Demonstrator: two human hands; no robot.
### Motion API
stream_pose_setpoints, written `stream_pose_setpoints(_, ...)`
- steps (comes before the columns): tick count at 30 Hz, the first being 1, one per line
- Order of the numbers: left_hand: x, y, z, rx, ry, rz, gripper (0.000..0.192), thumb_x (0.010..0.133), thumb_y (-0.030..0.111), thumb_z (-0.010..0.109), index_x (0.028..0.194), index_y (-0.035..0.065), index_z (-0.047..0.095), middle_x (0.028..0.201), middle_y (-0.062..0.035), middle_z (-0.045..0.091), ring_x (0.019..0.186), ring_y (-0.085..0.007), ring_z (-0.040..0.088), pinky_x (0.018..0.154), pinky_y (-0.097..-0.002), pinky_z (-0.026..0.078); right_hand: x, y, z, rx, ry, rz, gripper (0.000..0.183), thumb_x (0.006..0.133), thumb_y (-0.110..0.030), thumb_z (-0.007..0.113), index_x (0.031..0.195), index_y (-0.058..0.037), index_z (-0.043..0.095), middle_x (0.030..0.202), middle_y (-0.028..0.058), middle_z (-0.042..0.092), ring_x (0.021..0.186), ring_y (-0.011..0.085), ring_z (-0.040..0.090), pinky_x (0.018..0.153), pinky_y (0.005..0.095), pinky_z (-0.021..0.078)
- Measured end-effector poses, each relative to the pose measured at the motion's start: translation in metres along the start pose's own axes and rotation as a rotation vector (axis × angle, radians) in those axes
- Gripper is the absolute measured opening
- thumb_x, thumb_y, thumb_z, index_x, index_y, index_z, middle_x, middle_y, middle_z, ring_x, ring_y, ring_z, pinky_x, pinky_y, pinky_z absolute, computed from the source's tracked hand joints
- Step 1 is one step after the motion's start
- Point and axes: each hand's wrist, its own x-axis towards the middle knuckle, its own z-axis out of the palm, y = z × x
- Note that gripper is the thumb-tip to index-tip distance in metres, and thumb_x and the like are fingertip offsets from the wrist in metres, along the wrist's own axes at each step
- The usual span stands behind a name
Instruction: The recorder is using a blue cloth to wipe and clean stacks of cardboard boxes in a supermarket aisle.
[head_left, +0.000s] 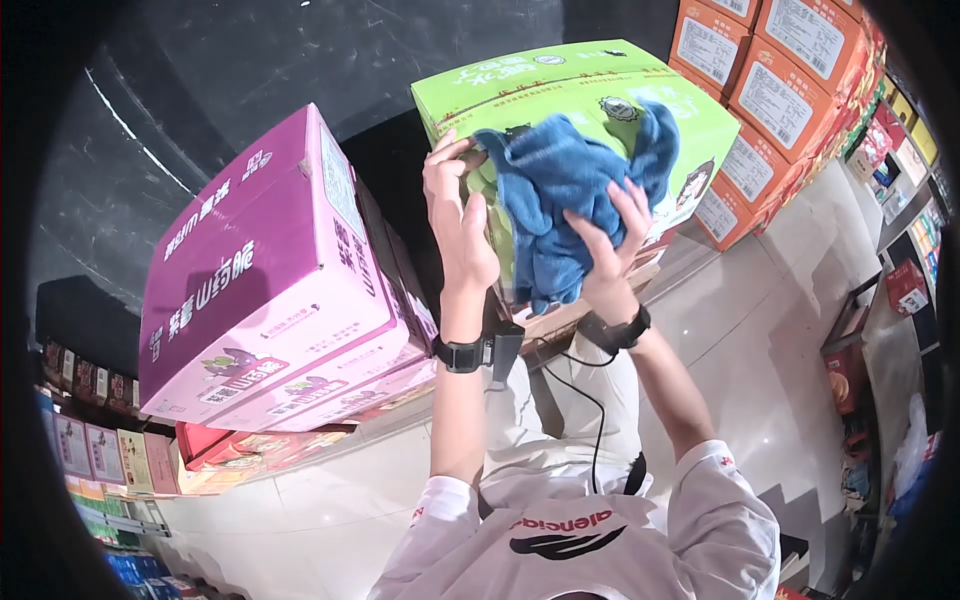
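Note:
A crumpled blue cloth (570, 195) lies bunched over the near side of a green cardboard box (480, 82). My right hand (619, 240) presses into the cloth from the right, its fingers spread and bent over the folds. At the cloth's upper left corner, the fingertips of my left hand (457, 202) meet its edge; the palm faces the cloth and the thumb points up. Whether those fingers pinch the corner cannot be told. Both wrists wear black straps, the left one with a black block on it. The cloth hides part of the box's top and front.
Purple and pink cardboard boxes (232, 247) are stacked at the left, beside a black surface (262, 67). Orange cartons (787, 90) stand piled at the upper right. Shelves of packaged goods line both sides of the tiled floor (720, 420). A black cable (602, 420) hangs before my body.

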Motion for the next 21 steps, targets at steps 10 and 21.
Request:
stream_pose_setpoints(10, 0.001, 0.0, -0.005, 0.102, -0.179, 0.073, 0.046, 0.089, 0.04, 0.045, 0.114, 0.0016, 0.047, 0.129, -0.0167, 0.047, 0.134, -0.0339, 0.026, 0.11, -0.0464, 0.017, -0.068, -0.014, 0.022, 0.038, -0.002, 0.071, 0.033, 0.065, -0.015, 0.074, 0.096, -0.011, 0.062, 0.128, 0.0175, 0.043, 0.119, 0.0451, 0.042, 0.098, 0.0535, 0.0377)
stream_pose_setpoints(21, 0.0, 0.003, -0.002, 0.036, -0.168, 0.12, 0.052, 0.088, 0.043, 0.042, 0.115, -0.0012, 0.051, 0.133, -0.0182, 0.041, 0.136, -0.0347, 0.022, 0.11, -0.0475, 0.016, -0.075, -0.032, 0.033, -0.032, 0.041, 0.029, 0.031, 0.071, -0.016, 0.062, 0.098, -0.0304, 0.071, 0.122, 0.0073, 0.048, 0.118, 0.0332, 0.042, 0.1, 0.0456, 0.0318)
